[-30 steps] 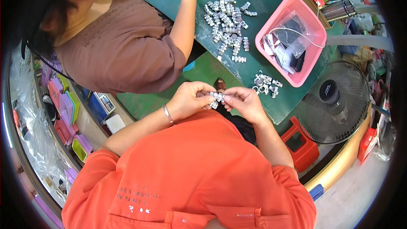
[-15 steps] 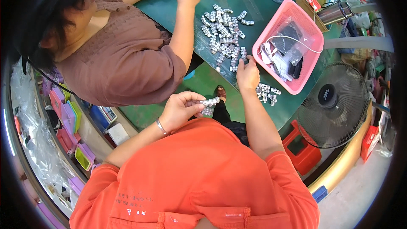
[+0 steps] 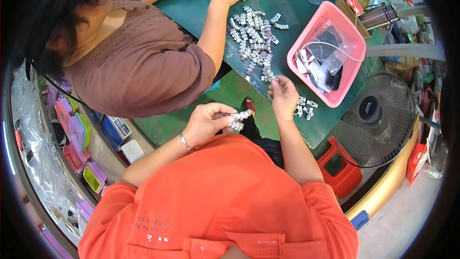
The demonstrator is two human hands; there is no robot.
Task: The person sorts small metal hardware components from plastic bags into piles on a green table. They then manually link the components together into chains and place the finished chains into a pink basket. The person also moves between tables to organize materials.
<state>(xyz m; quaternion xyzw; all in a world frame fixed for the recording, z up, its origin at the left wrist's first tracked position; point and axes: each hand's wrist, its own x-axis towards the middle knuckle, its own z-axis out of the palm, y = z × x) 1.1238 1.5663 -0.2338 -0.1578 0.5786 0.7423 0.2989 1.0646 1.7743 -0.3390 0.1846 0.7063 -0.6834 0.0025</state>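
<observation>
Links (image 3: 241, 114) pinched in left grip (image 3: 205, 123), silver strip (image 3: 269, 74) jutting from pinching right grip (image 3: 286, 99)

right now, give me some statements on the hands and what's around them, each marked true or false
1. The left hand holds metal pieces. True.
2. The pink basket stands on the floor. False: it stands on the green table.
3. A black fan shows to the right of both hands. True.
4. The right hand touches the fan. False: its fingertips are at a metal piece.
5. The co-worker's sleeve is brown. True.
</observation>
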